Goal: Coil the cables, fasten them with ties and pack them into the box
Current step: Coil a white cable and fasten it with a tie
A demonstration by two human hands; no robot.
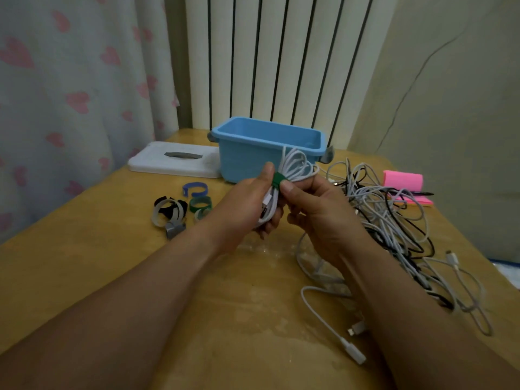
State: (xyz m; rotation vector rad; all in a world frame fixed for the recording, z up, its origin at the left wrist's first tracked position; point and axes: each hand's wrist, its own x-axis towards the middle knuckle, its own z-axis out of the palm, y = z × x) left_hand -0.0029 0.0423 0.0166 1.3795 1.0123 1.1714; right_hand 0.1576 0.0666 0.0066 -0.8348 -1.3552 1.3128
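Note:
A coiled white cable (295, 164) is held above the table just in front of the blue box (244, 153). A green tie (277, 180) wraps its middle. My left hand (247, 201) grips the coil's lower end, thumb up beside the tie. My right hand (315, 206) pinches the tie and coil from the right. A tangle of white and black cables (394, 229) lies on the table to the right. Several loose ties (180, 206), blue, green, black and white, lie to the left.
The box's white lid (171, 161) lies flat left of the box. A pink notepad (402, 184) with a pen sits at the far right. A radiator and a curtain stand behind the wooden table (112, 263).

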